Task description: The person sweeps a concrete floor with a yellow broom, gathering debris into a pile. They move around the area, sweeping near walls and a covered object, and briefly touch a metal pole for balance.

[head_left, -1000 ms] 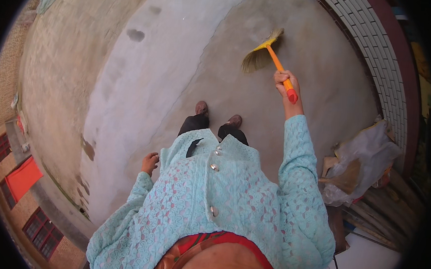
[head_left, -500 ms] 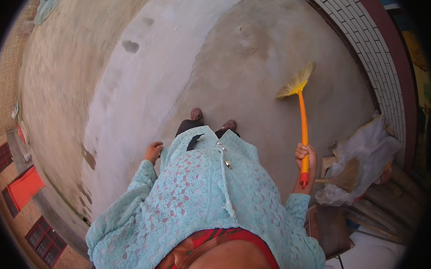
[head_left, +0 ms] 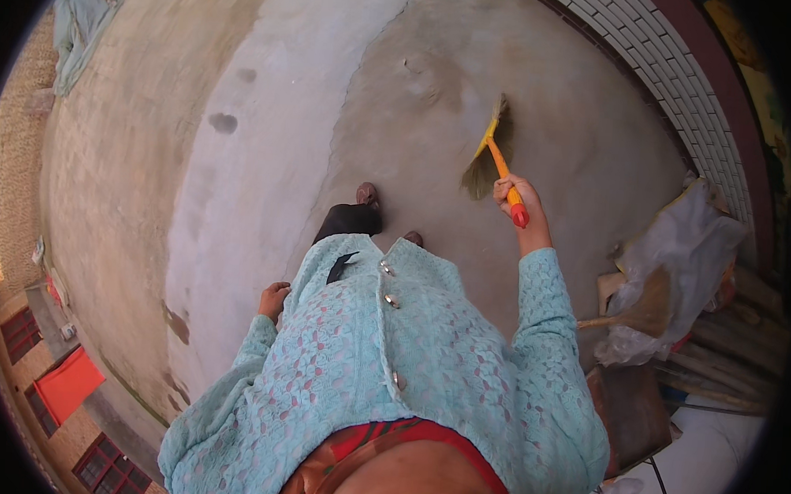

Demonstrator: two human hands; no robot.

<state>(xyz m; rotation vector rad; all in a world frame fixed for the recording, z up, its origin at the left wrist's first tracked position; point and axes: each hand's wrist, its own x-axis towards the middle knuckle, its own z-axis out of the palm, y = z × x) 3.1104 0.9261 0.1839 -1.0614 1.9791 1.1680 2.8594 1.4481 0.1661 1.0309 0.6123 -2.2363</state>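
My right hand (head_left: pixel 514 197) is wrapped round the orange handle of a broom (head_left: pixel 497 156), close to its red end cap. The handle slants away from me to a yellow collar and a fan of pale bristles, seen nearly edge-on over the grey concrete. My left hand (head_left: pixel 274 302) hangs low beside my light-blue lacy jacket (head_left: pixel 322 319). Its fingers look loosely curled together, and nothing shows in them. Both arms are in the jacket's sleeves. My brown shoes (head_left: pixel 368 194) stand on the concrete, one farther forward than the other.
At the right, clear plastic sheeting (head_left: pixel 692 238) lies near another broom (head_left: pixel 644 313), wooden poles (head_left: pixel 717 371) and a brown box (head_left: pixel 628 416). A white-tiled wall (head_left: pixel 677 69) bounds the far right. Bluish cloth (head_left: pixel 80 21) lies at the far left; a red cloth (head_left: pixel 69 385) hangs lower left.
My right arm has reached forward and the broom has swung left, its head turning from a broad fan to nearly edge-on. My feet have shifted apart. My left hand stays low at my side.
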